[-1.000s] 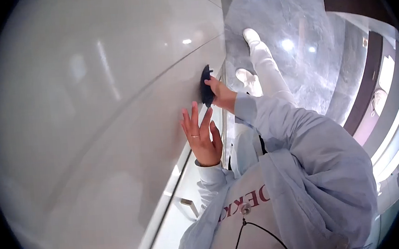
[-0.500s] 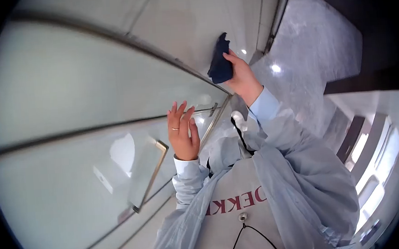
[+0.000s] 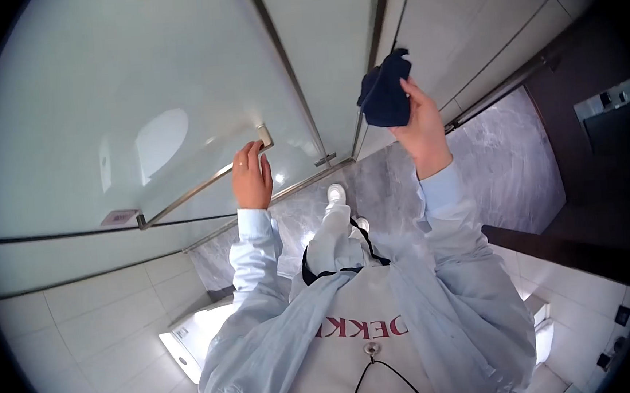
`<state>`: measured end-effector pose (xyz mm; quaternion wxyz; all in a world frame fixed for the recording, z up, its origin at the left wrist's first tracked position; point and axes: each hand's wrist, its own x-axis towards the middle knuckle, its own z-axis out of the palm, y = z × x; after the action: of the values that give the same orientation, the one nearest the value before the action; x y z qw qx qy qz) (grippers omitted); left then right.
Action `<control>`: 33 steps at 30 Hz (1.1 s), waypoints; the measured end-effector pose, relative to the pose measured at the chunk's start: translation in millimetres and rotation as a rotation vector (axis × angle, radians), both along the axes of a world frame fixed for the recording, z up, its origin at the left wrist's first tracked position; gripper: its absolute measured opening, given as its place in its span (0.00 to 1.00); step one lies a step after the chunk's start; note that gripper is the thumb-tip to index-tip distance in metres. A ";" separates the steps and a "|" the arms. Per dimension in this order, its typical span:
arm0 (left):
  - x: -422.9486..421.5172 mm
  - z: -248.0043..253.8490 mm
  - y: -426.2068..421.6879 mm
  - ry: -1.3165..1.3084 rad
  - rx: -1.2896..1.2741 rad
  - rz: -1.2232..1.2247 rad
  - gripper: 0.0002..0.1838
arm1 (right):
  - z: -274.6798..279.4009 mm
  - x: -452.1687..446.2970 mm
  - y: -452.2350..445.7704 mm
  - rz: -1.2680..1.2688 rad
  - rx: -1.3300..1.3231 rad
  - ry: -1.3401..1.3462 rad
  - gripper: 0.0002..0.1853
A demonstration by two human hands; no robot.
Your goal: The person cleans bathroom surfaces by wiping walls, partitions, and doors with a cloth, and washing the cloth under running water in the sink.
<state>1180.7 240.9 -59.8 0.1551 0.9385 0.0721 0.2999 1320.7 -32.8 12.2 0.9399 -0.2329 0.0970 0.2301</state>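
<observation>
My hands are well apart: my right hand (image 3: 423,132) clasps the dark cloth (image 3: 385,95) beside the tiled wall (image 3: 464,29), while my left hand (image 3: 252,185) meets the glass door's (image 3: 55,141) metal handle (image 3: 196,191) (gripping or merely touching, I can't tell).

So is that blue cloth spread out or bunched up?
Bunched up: the dark blue cloth makes a small, creased bundle in the right hand, with no wide, flat sheet showing.
</observation>
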 end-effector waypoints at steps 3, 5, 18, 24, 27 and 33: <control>-12.2 -1.4 18.0 0.059 0.083 0.010 0.08 | 55.7 -25.2 11.5 -0.084 -0.143 -0.262 0.22; -3.6 -9.2 31.0 0.203 0.145 0.090 0.13 | 85.2 -32.4 22.9 -0.193 -0.209 -0.458 0.24; 19.2 -23.7 52.8 0.369 0.148 0.044 0.24 | 328.6 92.3 142.8 -1.945 -1.811 -1.775 0.26; 11.1 -11.6 41.7 0.148 0.109 0.006 0.17 | 336.3 102.2 101.2 -1.558 -1.554 -1.768 0.25; 4.8 6.4 38.4 0.077 -0.012 -0.087 0.13 | 244.1 84.2 121.6 -1.422 -1.442 -1.769 0.25; 9.9 51.1 32.8 -0.103 -0.310 -0.228 0.09 | 257.6 67.3 137.0 -1.223 -1.517 -1.797 0.26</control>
<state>1190.6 273.6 -8.6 0.3343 0.8888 0.0025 0.3133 1388.0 104.2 269.8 0.2657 -0.6864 -0.3626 -0.5717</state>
